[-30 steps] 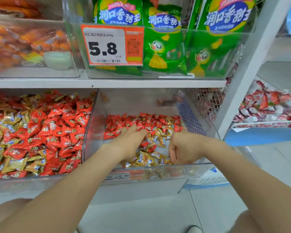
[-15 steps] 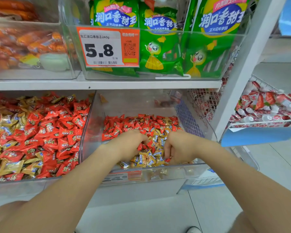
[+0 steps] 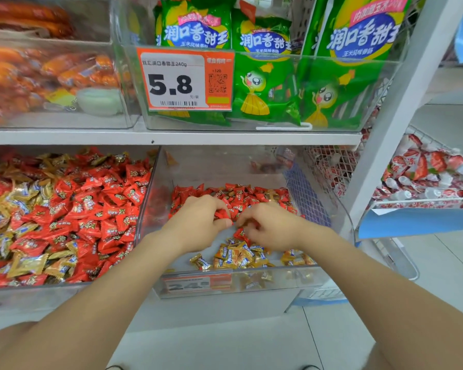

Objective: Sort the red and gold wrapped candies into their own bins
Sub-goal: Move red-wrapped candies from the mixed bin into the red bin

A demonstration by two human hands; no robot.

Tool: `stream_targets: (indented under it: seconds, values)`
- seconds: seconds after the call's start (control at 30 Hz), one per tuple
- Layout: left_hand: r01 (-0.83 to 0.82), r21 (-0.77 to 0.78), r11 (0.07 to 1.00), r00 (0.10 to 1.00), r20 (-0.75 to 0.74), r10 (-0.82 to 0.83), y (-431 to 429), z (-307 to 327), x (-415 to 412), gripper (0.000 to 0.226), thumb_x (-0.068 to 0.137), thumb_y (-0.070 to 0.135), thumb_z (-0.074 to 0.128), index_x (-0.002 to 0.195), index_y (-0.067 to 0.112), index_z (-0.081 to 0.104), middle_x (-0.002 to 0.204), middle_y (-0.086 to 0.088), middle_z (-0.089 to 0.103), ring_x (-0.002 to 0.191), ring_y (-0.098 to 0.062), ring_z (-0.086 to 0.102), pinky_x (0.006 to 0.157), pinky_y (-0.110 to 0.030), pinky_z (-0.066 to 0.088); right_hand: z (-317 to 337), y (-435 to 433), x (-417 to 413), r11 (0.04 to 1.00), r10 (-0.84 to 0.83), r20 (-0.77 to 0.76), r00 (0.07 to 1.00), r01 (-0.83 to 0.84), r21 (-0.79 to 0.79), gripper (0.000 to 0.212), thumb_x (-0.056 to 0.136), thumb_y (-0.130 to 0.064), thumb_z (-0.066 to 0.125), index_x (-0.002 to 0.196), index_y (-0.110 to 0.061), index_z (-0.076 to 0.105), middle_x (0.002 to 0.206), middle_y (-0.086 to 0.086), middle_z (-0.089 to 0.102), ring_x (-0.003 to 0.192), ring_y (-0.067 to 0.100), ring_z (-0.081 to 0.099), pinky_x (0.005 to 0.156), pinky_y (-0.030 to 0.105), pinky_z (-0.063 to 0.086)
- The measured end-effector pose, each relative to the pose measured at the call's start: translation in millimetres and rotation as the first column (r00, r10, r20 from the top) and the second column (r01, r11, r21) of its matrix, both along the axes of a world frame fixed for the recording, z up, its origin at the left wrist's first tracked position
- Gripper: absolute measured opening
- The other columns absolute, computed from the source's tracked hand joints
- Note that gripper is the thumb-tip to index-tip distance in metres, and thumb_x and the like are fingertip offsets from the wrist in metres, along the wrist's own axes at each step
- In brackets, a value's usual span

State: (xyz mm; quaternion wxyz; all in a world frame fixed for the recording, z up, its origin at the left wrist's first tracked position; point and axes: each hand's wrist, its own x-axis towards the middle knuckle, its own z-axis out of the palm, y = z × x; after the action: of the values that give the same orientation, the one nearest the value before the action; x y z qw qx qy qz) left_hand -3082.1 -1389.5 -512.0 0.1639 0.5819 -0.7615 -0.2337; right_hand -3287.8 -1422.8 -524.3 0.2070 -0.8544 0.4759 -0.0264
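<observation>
Two clear bins sit side by side on the lower shelf. The left bin holds a mixed heap of red candies and gold candies. In the right bin red candies lie at the back and gold candies at the front. Both hands are inside the right bin, close together. My left hand has its fingers curled round red candies. My right hand curls its fingers over red candies just beside it.
The white shelf board hangs low over both bins. Above it stand a bin of green snack bags with a 5.8 price tag and a bin of orange sausages. A wire basket of red-white sweets juts out right.
Both hands moved from the gold pile at the bin's front toward the red candies at the back. The camera moved closer.
</observation>
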Motion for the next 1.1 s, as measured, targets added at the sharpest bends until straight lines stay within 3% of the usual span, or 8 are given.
stream_targets:
  seconds: [0.2,0.33,0.53,0.67,0.77,0.87,0.93,1.1]
  values:
    - [-0.024,-0.062,0.998,0.997,-0.081,0.019,16,10,3,0.012,0.103,0.026,0.066,0.107,0.023,0.077,0.082,0.016,0.066,0.064,0.003,0.059,0.075,-0.022,0.046,-11,-3,19,0.997,0.048,-0.129,0.991,-0.054,-0.049,0.022,0.09,-0.018,0.072,0.112,-0.017,0.078,0.065,-0.014,0.047,0.063,0.008,0.047,0.078,0.032,0.052]
    - [-0.026,-0.184,0.983,0.992,-0.128,0.002,31,27,6,0.015,0.101,0.026,0.068,0.113,0.028,0.078,0.079,0.023,0.062,0.071,0.013,0.06,0.07,-0.008,0.042,6,2,26,0.99,-0.09,0.047,0.995,0.095,-0.108,0.015,0.092,-0.014,0.061,0.096,-0.024,0.072,0.065,-0.008,0.061,0.063,0.005,0.054,0.067,0.029,0.045]
    - [-0.114,-0.51,0.852,0.992,-0.109,0.067,50,46,47,0.025,0.093,0.03,0.077,0.117,0.036,0.075,0.09,0.007,0.063,0.085,-0.01,0.06,0.08,-0.023,0.043,32,26,70,0.944,-0.328,0.646,0.69,0.261,0.201,0.025,0.106,-0.007,0.047,0.105,-0.023,0.066,0.079,0.008,0.069,0.059,0.021,0.053,0.056,0.035,0.042]
    - [-0.24,-0.584,0.776,0.964,-0.05,0.26,49,55,101,0.027,0.092,0.031,0.077,0.118,0.03,0.076,0.092,-0.001,0.064,0.089,-0.025,0.065,0.082,-0.039,0.052,45,47,121,0.933,-0.359,0.74,0.569,0.248,0.261,0.027,0.104,-0.004,0.044,0.109,-0.021,0.064,0.069,-0.006,0.052,0.051,0.006,0.041,0.053,0.025,0.034]
    - [-0.28,-0.569,0.773,0.928,0.045,0.369,36,57,138,0.029,0.094,0.031,0.074,0.123,0.026,0.074,0.095,-0.007,0.065,0.094,-0.035,0.066,0.082,-0.046,0.054,52,53,154,0.953,-0.301,0.793,0.53,0.197,0.23,0.034,0.102,-0.007,0.039,0.116,-0.027,0.062,0.087,-0.005,0.056,0.061,0.003,0.046,0.062,0.024,0.04]
    - [-0.288,-0.497,0.818,0.896,0.161,0.413,20,46,167,0.035,0.099,0.029,0.067,0.133,0.019,0.069,0.101,-0.021,0.067,0.1,-0.046,0.063,0.088,-0.053,0.053,47,47,179,0.963,-0.113,0.729,0.675,0.255,-0.087,0.033,0.105,-0.009,0.04,0.129,-0.023,0.059,0.104,0.0,0.058,0.089,0.011,0.052,0.081,0.03,0.039]
    - [-0.307,-0.387,0.869,0.876,0.241,0.417,14,32,183,0.047,0.105,0.038,0.054,0.15,0.024,0.051,0.129,-0.023,0.06,0.116,-0.05,0.057,0.101,-0.06,0.047,45,38,195,0.909,-0.048,0.675,0.736,0.313,-0.277,0.023,0.105,-0.006,0.045,0.12,-0.013,0.062,0.096,0.006,0.06,0.089,0.02,0.052,0.078,0.036,0.037]
    - [-0.281,-0.27,0.921,0.936,0.134,0.325,9,19,201,0.068,0.104,0.047,0.047,0.163,0.032,0.015,0.164,-0.01,0.026,0.146,-0.044,0.031,0.118,-0.066,0.027,52,8,223,0.885,0.013,0.598,0.801,0.27,-0.38,0.021,0.101,-0.009,0.056,0.114,-0.015,0.07,0.086,-0.001,0.068,0.089,0.037,0.063,0.075,0.039,0.042]
